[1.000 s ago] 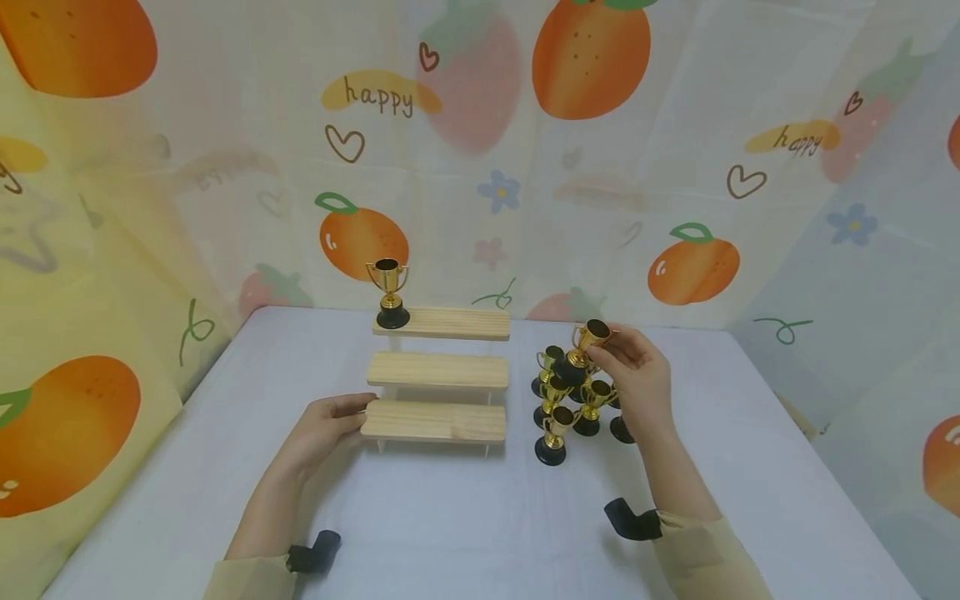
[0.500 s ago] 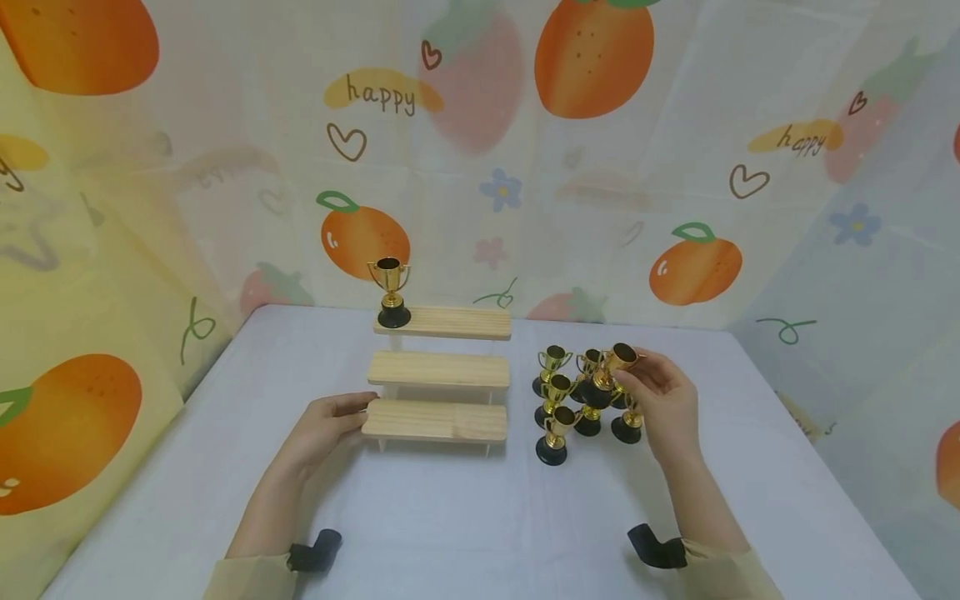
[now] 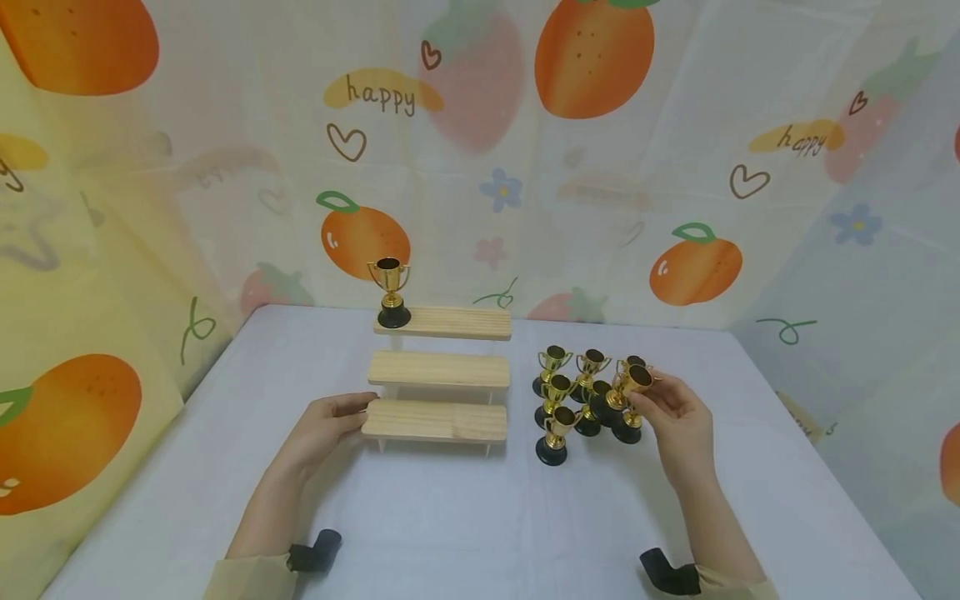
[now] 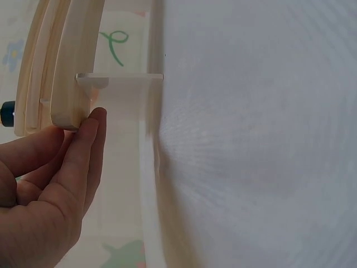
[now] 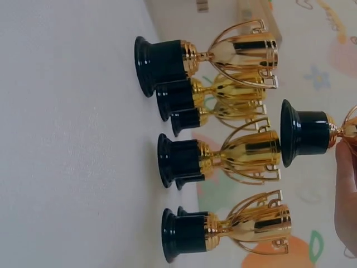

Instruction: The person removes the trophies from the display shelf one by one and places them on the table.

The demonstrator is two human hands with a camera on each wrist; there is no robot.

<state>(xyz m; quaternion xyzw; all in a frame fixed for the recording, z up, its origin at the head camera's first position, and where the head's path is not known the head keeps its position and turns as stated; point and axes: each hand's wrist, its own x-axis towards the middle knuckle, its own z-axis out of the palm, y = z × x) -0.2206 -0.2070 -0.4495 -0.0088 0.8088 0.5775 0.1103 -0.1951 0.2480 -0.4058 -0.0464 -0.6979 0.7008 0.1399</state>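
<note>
My right hand pinches a small gold trophy cup by its upper part, tilted in the head view and raised above the others. In the right wrist view the held trophy's black base hangs clear of the table, beside my fingers. Beneath and left of it stand several matching trophies, upright in a close group. My left hand grips the left end of the lowest step of a three-tier wooden display stand, thumb and fingertips at its edge. One trophy stands on the top step's left end.
A white cloth covers the table. Behind it hangs a fruit-printed backdrop, which also runs along both sides. The stand's clear supports show under the steps in the left wrist view.
My right hand has moved right and nearer to me with the trophy, shifting from the back of the group to above its right side. The left hand and the stand have stayed put.
</note>
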